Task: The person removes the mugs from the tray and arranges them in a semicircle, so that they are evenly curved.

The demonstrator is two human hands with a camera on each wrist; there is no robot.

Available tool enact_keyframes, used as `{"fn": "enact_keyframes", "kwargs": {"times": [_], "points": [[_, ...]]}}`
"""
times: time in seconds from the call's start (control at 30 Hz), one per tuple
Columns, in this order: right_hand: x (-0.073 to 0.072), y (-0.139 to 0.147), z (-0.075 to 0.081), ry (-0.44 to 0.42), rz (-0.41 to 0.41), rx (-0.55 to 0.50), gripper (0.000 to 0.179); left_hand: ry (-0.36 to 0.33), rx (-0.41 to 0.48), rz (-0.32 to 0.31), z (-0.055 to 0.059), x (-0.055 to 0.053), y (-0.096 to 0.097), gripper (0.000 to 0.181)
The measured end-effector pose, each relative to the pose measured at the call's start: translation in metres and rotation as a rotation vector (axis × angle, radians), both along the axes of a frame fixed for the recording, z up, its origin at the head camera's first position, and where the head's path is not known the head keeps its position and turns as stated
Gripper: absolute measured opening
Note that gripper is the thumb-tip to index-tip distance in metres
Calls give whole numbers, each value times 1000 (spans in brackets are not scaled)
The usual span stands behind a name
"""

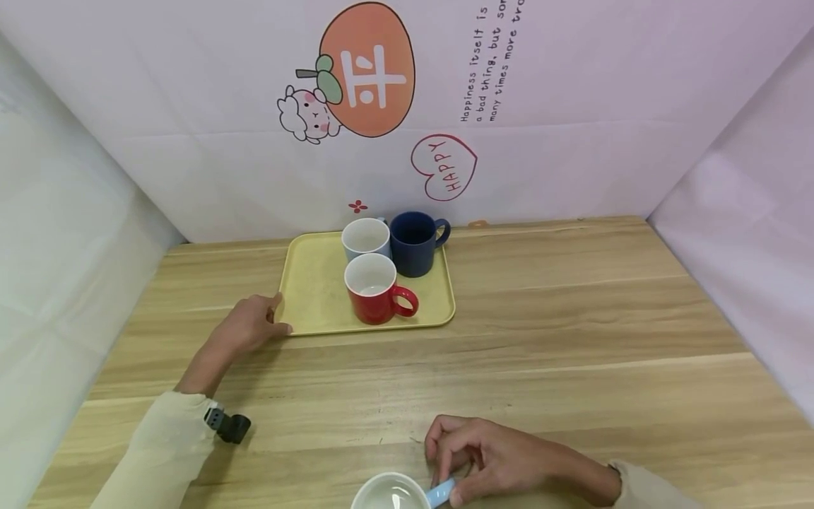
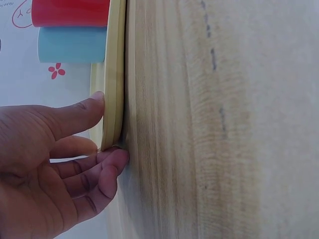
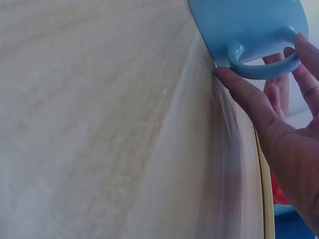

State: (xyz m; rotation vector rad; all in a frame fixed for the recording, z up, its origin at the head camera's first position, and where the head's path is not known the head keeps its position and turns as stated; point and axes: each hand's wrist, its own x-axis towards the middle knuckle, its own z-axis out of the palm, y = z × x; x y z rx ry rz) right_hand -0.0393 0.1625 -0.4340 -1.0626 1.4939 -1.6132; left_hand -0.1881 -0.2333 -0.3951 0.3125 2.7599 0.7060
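At the left end of the yellow tray (image 1: pixel 313 290), my left hand (image 1: pixel 253 322) grips the near-left corner. The left wrist view shows its thumb (image 2: pixel 82 114) against the rim and the other fingers curled at the corner's edge. On the tray stand a red mug (image 1: pixel 372 304), a light blue mug (image 1: pixel 362 244) and a dark blue mug (image 1: pixel 413 251), all upright. My right hand (image 1: pixel 496 456) is at the handle of another light blue mug (image 3: pixel 249 25) near the front edge. Its thumb and fingers are spread loosely around the handle (image 3: pixel 266 69), fingertips right beside it.
The wooden table (image 1: pixel 572 339) spreads to the right of the tray and in front of it. A white printed cloth (image 1: pixel 222 141) stands behind, with white cloth at both sides. A small black device (image 1: pixel 229 424) is strapped at the left sleeve.
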Motion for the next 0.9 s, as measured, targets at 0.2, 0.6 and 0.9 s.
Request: {"fn": "enact_keyframes", "kwargs": {"times": [0.2,0.6,0.9], "points": [[-3,2,4,-106,50,66,8,0,-3,-6,1,-1,0,73],[-18,5,4,-25,84,96,15,-1,-9,-15,0,-3,-2,73],[-28,8,7,-44,42,78,15,-11,-7,-5,0,-2,-1,74]]}}
